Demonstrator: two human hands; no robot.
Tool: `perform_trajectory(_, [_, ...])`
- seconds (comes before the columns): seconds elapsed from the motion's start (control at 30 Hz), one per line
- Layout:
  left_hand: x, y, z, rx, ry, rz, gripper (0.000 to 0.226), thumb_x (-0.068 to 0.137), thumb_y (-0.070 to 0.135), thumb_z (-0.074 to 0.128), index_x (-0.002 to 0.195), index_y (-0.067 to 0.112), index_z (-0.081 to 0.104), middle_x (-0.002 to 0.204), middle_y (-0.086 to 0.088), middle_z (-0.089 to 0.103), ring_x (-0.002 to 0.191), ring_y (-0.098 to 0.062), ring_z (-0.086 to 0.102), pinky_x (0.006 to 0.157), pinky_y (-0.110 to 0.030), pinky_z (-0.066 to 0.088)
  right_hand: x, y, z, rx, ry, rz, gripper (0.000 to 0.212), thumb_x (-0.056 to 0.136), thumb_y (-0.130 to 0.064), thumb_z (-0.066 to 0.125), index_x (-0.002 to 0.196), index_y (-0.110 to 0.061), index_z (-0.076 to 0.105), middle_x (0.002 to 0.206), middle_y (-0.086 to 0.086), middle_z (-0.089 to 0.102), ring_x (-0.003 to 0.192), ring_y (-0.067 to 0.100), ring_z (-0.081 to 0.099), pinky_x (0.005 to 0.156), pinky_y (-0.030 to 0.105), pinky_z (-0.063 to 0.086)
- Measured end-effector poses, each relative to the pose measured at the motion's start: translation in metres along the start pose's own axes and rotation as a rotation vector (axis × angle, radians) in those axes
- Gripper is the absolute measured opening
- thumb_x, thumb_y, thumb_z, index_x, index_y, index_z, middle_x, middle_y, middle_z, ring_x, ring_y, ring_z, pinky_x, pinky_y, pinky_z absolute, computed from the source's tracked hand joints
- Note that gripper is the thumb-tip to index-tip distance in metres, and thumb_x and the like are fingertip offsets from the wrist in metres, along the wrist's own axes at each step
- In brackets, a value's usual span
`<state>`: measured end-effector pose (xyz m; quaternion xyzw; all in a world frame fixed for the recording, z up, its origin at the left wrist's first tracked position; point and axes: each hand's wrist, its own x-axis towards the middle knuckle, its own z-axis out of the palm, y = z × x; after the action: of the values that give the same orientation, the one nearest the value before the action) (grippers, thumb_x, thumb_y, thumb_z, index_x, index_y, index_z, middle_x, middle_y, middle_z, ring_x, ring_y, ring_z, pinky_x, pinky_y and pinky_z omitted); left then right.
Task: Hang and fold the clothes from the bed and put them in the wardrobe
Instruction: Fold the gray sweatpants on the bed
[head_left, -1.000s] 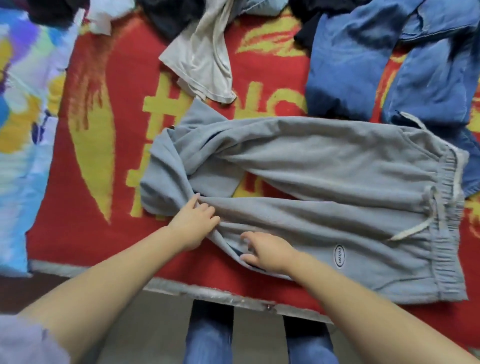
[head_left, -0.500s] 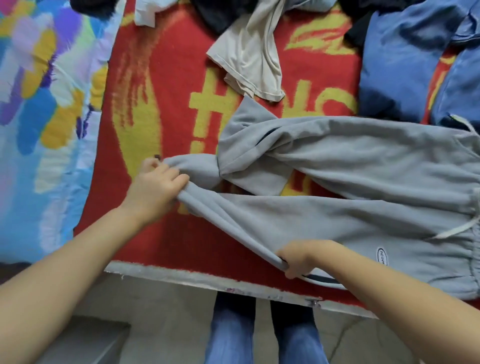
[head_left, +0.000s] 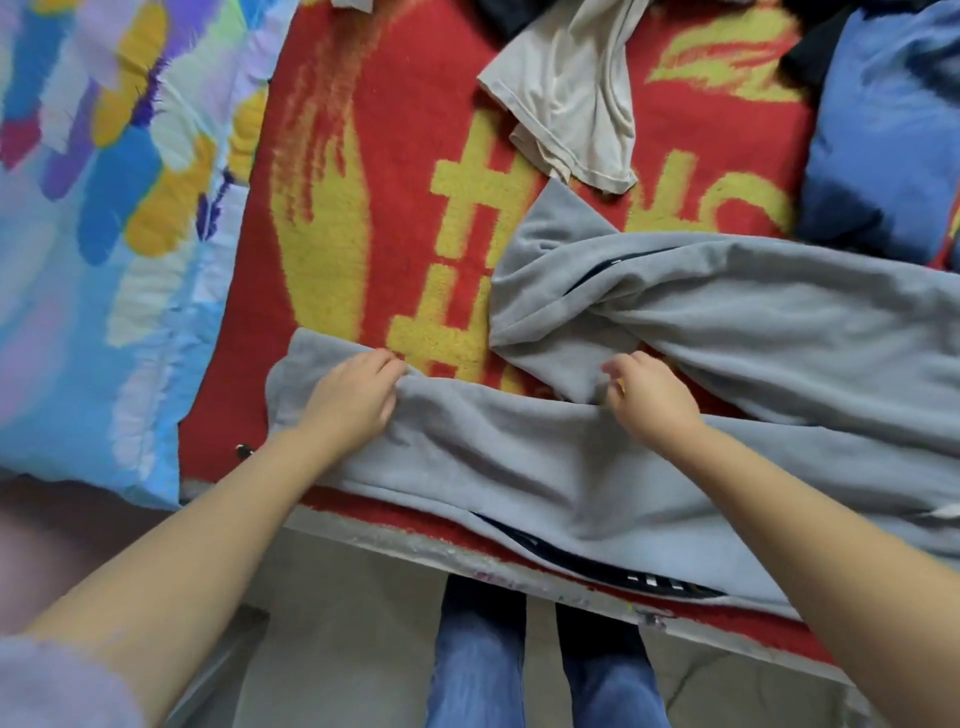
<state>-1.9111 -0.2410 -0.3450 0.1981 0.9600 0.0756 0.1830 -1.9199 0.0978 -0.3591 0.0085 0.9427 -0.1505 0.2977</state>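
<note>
Item: grey fleece sweatpants (head_left: 649, 467), spread lengthwise over the near half of the bed, waist end running out of view to the right, both legs pointing left. Near leg: drawn out flat along the bed's near edge, its cuff farthest left. Far leg: twisted and doubled back on itself, its cuff end (head_left: 550, 291) bunched just beyond my right hand. My left hand (head_left: 353, 400) rests on the near leg close to the cuff, fingers curled into the cloth and gripping a fold, apparently to hold that leg stretched flat. My right hand (head_left: 649, 400) sits at the crumpled end of the far leg, fingers bent and pinching its edge, probably to untwist it and lay it alongside the near one before folding. Support: red woven blanket with yellow motifs (head_left: 363, 208), covering the bed. Left of it: pale blue quilt with multicoloured patches (head_left: 104, 260). Far side, awaiting their turn: beige cotton top (head_left: 571, 104), crumpled, just beyond the far leg; blue denim garment (head_left: 883, 130) at far right, touching the sweatpants. Wardrobe: not in view.
</note>
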Motion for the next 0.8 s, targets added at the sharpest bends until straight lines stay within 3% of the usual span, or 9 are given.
perform_trajectory(0.1, [0.037,0.006,-0.002,0.202,-0.335,-0.137,0.041,0.088,0.008,0.048,0.128,0.011,0.046,0.126,-0.010,0.053,0.118,-0.028,0.051,0.107,-0.044,0.030,0.005,0.005,-0.002,-0.262,-0.379,0.003,0.032,0.092,-0.034,0.053,0.116,-0.012,0.053,0.121,0.012,0.055,0.113,0.032,0.052,0.086,0.036,0.044])
perform_trajectory(0.23, [0.059,-0.006,-0.019,0.364,-0.756,-0.104,0.032,0.087,0.014,0.051,0.119,0.015,0.055,0.119,-0.007,0.062,0.108,-0.026,0.061,0.078,-0.033,0.045,-0.001,0.003,-0.007,-0.102,-0.666,-0.131,0.036,0.085,-0.019,0.060,0.121,-0.017,0.056,0.115,0.006,0.061,0.106,0.024,0.056,0.081,0.027,0.041])
perform_trajectory(0.3, [0.061,-0.016,-0.034,0.428,-0.705,-0.088,0.024,0.087,0.016,0.052,0.108,0.019,0.062,0.113,-0.004,0.065,0.102,-0.025,0.063,0.068,-0.030,0.043,-0.006,0.007,-0.015,0.076,-0.560,-0.105,0.027,0.082,-0.015,0.060,0.108,-0.022,0.063,0.101,0.001,0.064,0.096,0.020,0.058,0.078,0.029,0.043])
perform_trajectory(0.37, [0.058,-0.026,-0.041,0.482,-0.516,-0.114,0.018,0.089,0.020,0.050,0.104,0.023,0.058,0.110,-0.003,0.065,0.101,-0.024,0.063,0.064,-0.029,0.039,-0.011,0.013,-0.019,0.144,-0.365,-0.089,0.016,0.082,-0.016,0.059,0.090,-0.030,0.060,0.085,-0.004,0.060,0.086,0.019,0.057,0.071,0.030,0.041])
perform_trajectory(0.5, [0.064,-0.020,-0.037,0.380,-0.697,-0.137,0.042,0.089,0.038,0.055,0.123,0.015,0.043,0.122,-0.009,0.059,0.111,-0.028,0.059,0.079,-0.035,0.046,-0.005,0.006,-0.023,0.018,-0.420,-0.123,0.028,0.088,-0.022,0.058,0.115,-0.014,0.057,0.108,0.007,0.056,0.102,0.023,0.054,0.089,0.030,0.040])
perform_trajectory(0.6, [0.092,0.014,-0.030,-0.010,-0.406,-0.133,0.047,0.088,0.048,0.055,0.121,0.016,0.047,0.119,-0.008,0.056,0.110,-0.030,0.055,0.084,-0.040,0.048,0.019,0.000,-0.045,0.187,0.061,-0.139,0.029,0.085,-0.008,0.058,0.114,-0.007,0.061,0.112,0.015,0.059,0.108,0.031,0.054,0.091,0.032,0.037])
perform_trajectory(0.67, [0.113,0.051,-0.020,-0.193,-0.224,-0.154,0.048,0.087,0.047,0.058,0.120,0.015,0.046,0.117,-0.009,0.052,0.111,-0.032,0.052,0.083,-0.042,0.046,0.038,-0.002,-0.065,0.159,0.332,-0.106,0.047,0.082,-0.005,0.059,0.128,-0.007,0.054,0.124,0.020,0.052,0.118,0.037,0.046,0.098,0.040,0.037])
perform_trajectory(0.73, [0.128,0.089,-0.007,-0.293,-0.240,-0.224,0.057,0.086,0.045,0.062,0.127,0.012,0.042,0.127,-0.013,0.046,0.119,-0.034,0.045,0.091,-0.044,0.043,0.058,-0.001,-0.080,-0.062,0.247,-0.062,0.056,0.083,-0.010,0.061,0.136,-0.013,0.045,0.144,0.020,0.035,0.135,0.037,0.030,0.108,0.048,0.028])
perform_trajectory(0.8, [0.137,0.110,0.004,-0.300,-0.216,-0.320,0.054,0.085,0.037,0.064,0.125,0.010,0.041,0.131,-0.015,0.041,0.123,-0.034,0.041,0.094,-0.044,0.041,0.074,-0.001,-0.089,-0.248,0.061,-0.059,0.037,0.085,-0.017,0.060,0.121,-0.014,0.053,0.143,0.016,0.037,0.136,0.034,0.029,0.109,0.048,0.025])
